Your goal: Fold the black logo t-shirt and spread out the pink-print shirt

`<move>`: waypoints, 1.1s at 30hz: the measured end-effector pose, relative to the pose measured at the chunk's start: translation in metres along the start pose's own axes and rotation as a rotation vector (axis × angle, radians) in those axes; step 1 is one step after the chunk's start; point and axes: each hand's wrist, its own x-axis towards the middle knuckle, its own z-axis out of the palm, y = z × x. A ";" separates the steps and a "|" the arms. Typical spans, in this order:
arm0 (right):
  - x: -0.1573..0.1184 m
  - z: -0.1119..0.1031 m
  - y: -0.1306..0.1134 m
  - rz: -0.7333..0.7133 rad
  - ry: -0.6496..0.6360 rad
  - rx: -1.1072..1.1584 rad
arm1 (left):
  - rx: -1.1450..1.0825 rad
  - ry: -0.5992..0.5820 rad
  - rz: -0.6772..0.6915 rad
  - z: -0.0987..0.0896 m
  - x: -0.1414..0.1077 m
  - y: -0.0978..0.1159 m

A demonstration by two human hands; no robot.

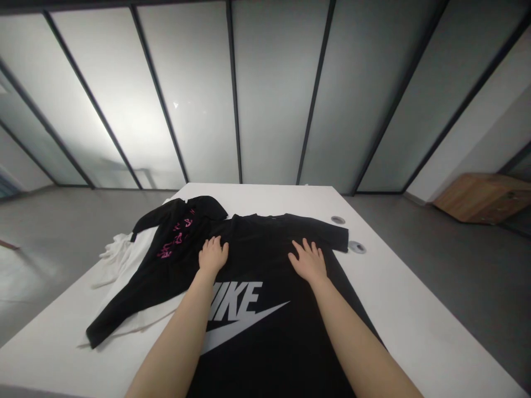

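1. In the head view, a black T-shirt [261, 260] lies spread out on a white table [415, 320], its neckline toward the far edge and its body running down past the bottom of the view.
2. The left hand [213, 255] rests palm down on the upper part of this shirt, fingers extended, gripping nothing.
3. The right hand [309, 261] is also palm down on the cloth, at the opposite side of the chest, fingers spread and holding nothing.
4. Below the hands, pale NIKE lettering [252, 298] sits above a swoosh [236, 331]; the left forearm [178, 331] covers part of both.
5. The shirt's right-hand sleeve [332, 235] reaches out to just beside the nearer of two round grey discs [357, 247] in the tabletop; whether it touches that disc, I cannot tell.
6. To the left, a second black garment [153, 282] with a pink print [177, 238] lies at a slant on top of white clothing [114, 257].
7. Beyond the table stands a frosted partition [274, 94] with dark frames; a wooden cabinet [477, 199] is at far right on the grey floor [477, 265].
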 end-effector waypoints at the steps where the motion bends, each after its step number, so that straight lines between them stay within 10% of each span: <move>1: 0.000 0.000 0.001 0.002 0.002 0.003 | 0.002 0.011 -0.011 0.000 0.001 -0.004; 14: 0.001 0.005 0.015 0.044 0.108 0.085 | 0.072 0.142 -0.122 -0.011 -0.007 0.012; 18: 0.002 0.002 0.014 -0.069 0.271 0.218 | 0.033 0.209 0.069 -0.012 -0.009 0.027; 23: -0.003 0.001 0.002 -0.327 0.263 0.278 | 0.006 -0.030 0.487 -0.001 -0.021 0.049; 33: -0.019 0.008 -0.007 -0.110 -0.024 -0.028 | 0.075 -0.198 0.387 0.010 -0.033 0.048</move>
